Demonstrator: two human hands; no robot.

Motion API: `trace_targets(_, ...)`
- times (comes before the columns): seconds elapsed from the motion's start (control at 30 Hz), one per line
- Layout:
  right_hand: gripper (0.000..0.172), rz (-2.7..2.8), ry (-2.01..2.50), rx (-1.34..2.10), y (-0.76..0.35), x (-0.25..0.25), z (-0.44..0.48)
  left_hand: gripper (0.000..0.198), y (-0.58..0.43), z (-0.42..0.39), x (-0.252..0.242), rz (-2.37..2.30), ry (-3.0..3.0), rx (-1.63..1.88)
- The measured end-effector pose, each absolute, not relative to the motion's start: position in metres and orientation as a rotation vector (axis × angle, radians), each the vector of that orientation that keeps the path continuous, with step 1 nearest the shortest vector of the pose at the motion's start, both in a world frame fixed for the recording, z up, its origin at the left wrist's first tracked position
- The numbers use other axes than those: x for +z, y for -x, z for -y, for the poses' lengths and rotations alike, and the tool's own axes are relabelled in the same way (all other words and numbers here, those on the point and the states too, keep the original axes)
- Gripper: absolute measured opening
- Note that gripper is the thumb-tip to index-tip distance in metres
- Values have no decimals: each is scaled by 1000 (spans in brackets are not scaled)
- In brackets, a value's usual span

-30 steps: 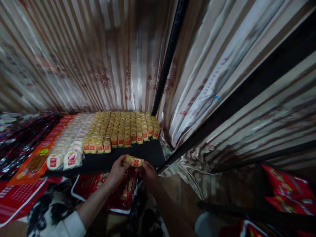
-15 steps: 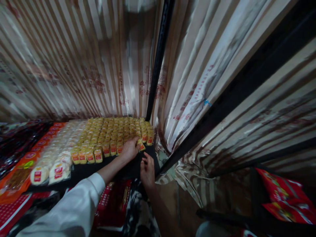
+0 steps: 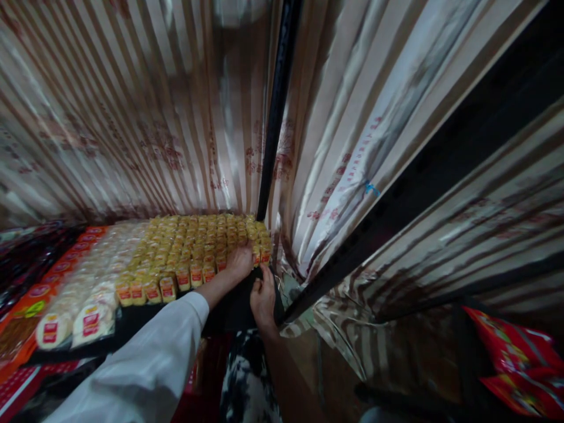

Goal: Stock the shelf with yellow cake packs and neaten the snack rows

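Note:
Small yellow cakes in clear wrappers with red labels [image 3: 194, 238] stand in packed rows on a black shelf [image 3: 220, 314]. My left hand [image 3: 240, 261] lies over the front row near its right end, fingers closed on a wrapped cake [image 3: 256, 257] that is partly hidden. Just below and to the right, my right hand [image 3: 263, 298] is raised with fingers bent and apart, holding nothing. Its fingertips reach the front of the end cakes; whether they press on them is hard to see.
White round packs [image 3: 92, 322] and orange packets [image 3: 66, 264] line the shelf's left part. Striped curtains [image 3: 185, 117] hang behind. A black upright post [image 3: 275, 117] and a thick slanted black bar [image 3: 396, 170] frame the right side. Red bags [image 3: 515, 352] lie at lower right.
My left hand has brought the loose cake back against the front row. My right hand has moved up closer to it. The view has shifted slightly.

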State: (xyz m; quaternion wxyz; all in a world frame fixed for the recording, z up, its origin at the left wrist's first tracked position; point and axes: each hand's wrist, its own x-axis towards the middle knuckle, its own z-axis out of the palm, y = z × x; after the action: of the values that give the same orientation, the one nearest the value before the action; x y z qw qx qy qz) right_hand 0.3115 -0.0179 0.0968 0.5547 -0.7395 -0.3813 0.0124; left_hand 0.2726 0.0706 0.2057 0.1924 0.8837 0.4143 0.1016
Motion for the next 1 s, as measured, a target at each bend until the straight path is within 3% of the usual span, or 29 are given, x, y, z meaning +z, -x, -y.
trace_targets(0.23,46,1054,1719,-100,-309,93,16,29,-279,-72,195,-1128,-2485,307)
trace_targets(0.7,53,1085,1809,-79,-310,80,11,34,-246,-41,170,-1086,-2337,517)
trace_targets(1.0,49,1069,1852,19,-314,74,11,49,-244,-27,140,-1022,-2167,490)
